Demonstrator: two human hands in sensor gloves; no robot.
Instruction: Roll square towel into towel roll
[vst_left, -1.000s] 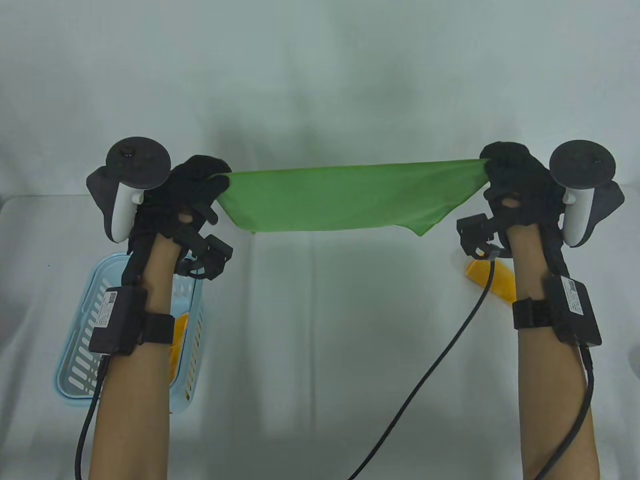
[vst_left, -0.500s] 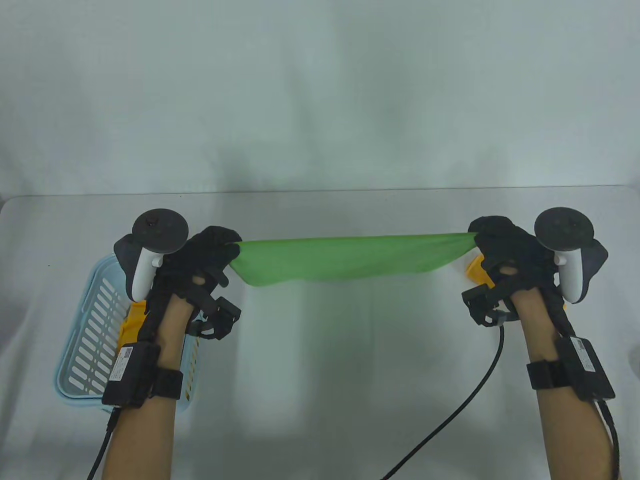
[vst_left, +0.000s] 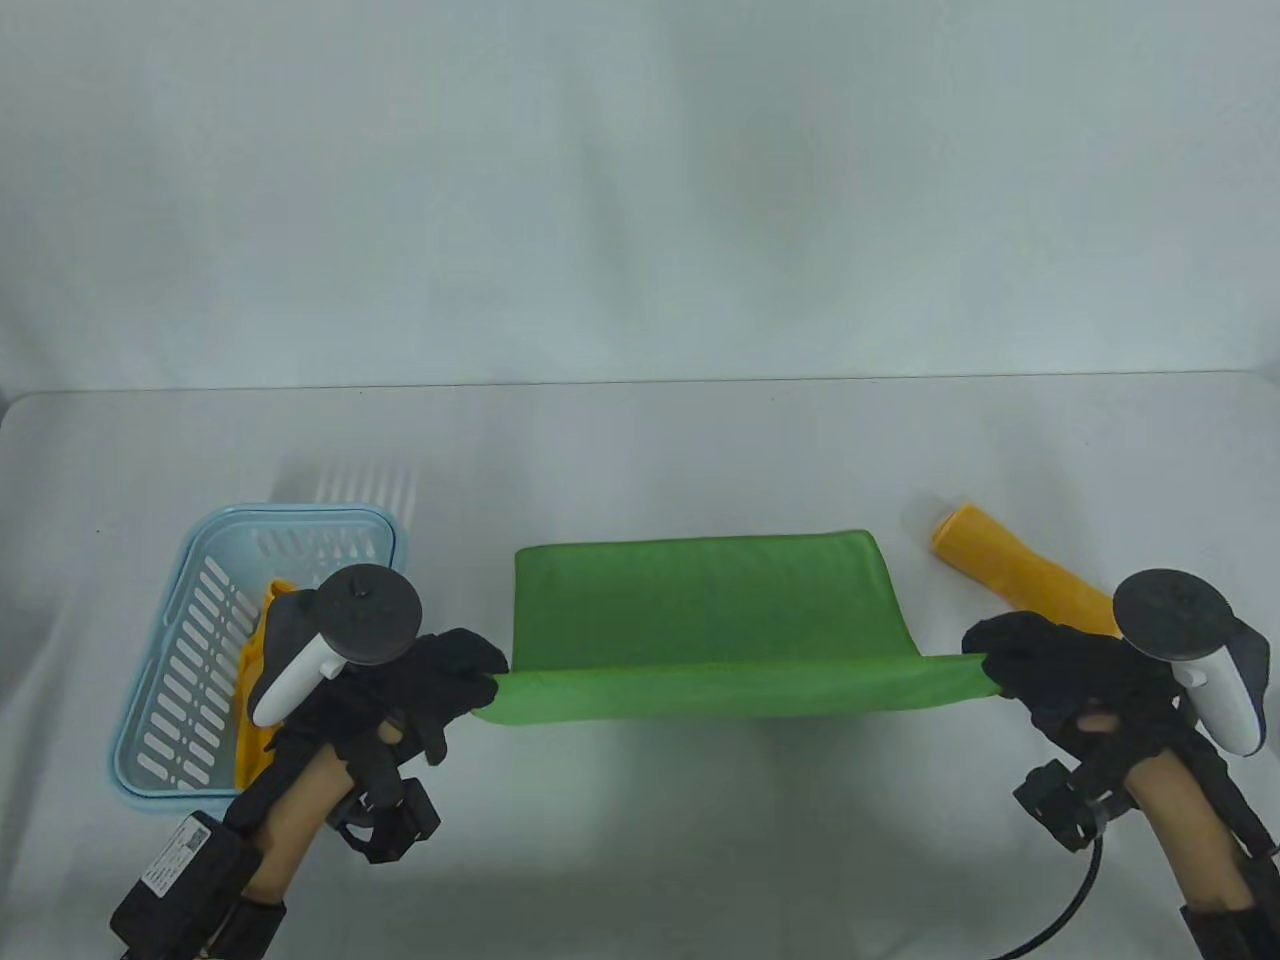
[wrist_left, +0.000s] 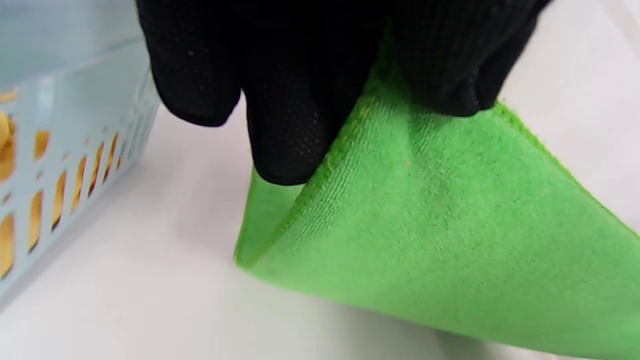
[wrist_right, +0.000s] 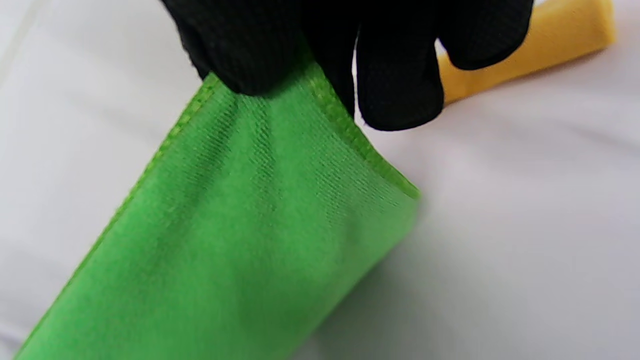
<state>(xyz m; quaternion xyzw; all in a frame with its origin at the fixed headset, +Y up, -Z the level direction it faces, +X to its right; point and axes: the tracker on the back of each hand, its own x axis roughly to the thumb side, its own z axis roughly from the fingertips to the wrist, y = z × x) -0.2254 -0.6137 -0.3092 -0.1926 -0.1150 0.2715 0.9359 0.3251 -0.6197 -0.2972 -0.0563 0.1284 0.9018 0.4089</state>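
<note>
A green square towel (vst_left: 700, 610) lies partly on the white table, its far part flat and its near edge lifted and stretched taut. My left hand (vst_left: 455, 680) pinches the near left corner of the towel (wrist_left: 425, 200). My right hand (vst_left: 1040, 665) pinches the near right corner of the towel (wrist_right: 250, 225). Both corners sit a little above the table, and the fingertips are hidden in the cloth.
A light blue slotted basket (vst_left: 190, 640) with yellow cloth inside stands at the left, close to my left hand; its wall (wrist_left: 60, 165) is beside the towel's corner. A rolled yellow towel (vst_left: 1020, 570) lies at the right, just beyond my right hand.
Both hands have come down and toward me with the towel. The towel hung in the air between them before; now its far part lies spread on the table.
</note>
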